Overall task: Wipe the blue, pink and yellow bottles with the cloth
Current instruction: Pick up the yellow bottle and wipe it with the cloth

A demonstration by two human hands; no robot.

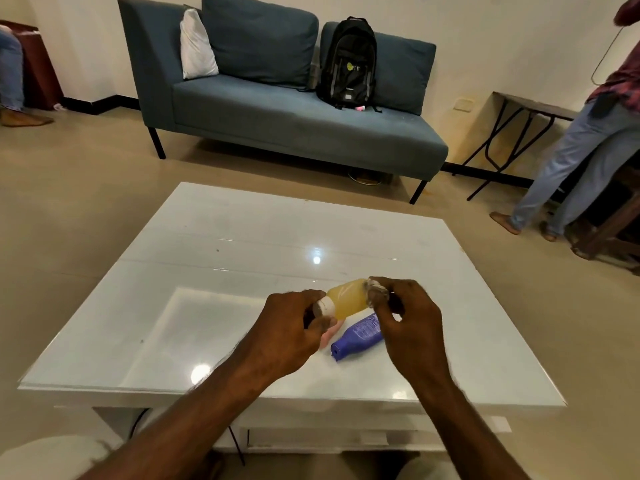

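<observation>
A yellow bottle [347,298] with a white cap is held sideways above the white table [242,271]. My left hand [291,330] grips its cap end. My right hand [410,327] presses a small grey cloth [375,293] against the bottle's base end. Beneath my hands the blue bottle [358,337] lies on its side on the table. Only a sliver of the pink bottle [329,336] shows, lying mostly hidden under my left hand.
A blue sofa [294,116] with a black backpack [348,64] stands behind the table. A person in jeans [571,161] stands at the right by a folding table [519,109]. Another person's legs [12,74] show at far left.
</observation>
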